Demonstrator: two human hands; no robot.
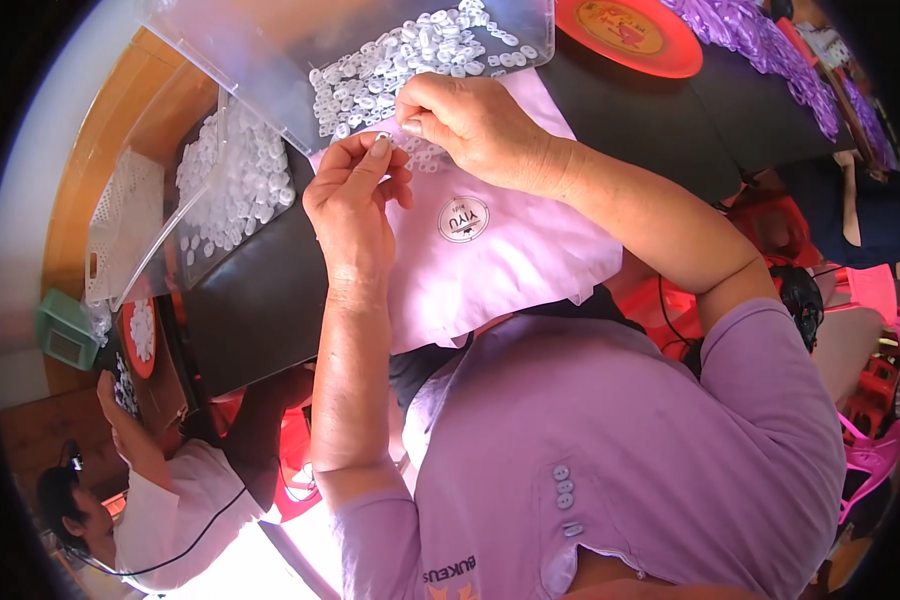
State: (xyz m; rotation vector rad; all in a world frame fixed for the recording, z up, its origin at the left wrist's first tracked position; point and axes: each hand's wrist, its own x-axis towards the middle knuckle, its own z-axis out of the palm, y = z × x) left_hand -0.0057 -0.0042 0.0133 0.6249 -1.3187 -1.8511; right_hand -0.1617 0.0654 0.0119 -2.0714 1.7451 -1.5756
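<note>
My left hand (355, 205) is closed in a pinch, with a small white piece (383, 136) between thumb and fingertip. Just beside it, my right hand (480, 130) is closed too, thumb against fingers; whatever it grips is too small to make out. Both hands are over a pink cloth (510, 265) with a round printed badge, spread from my lap up onto the table. Beyond them, many small white oval pieces (425, 50) with dark marks lie in a clear plastic tub (553, 35). More small pieces show on the cloth just under my hands.
A second clear container (205, 160) at the left holds a heap of white pieces. Near it stand a white perforated basket (130, 215) and a green basket (67, 330). A red plate (660, 45) and purple strands (760, 45) lie at far right. A co-worker (170, 500) sits lower left.
</note>
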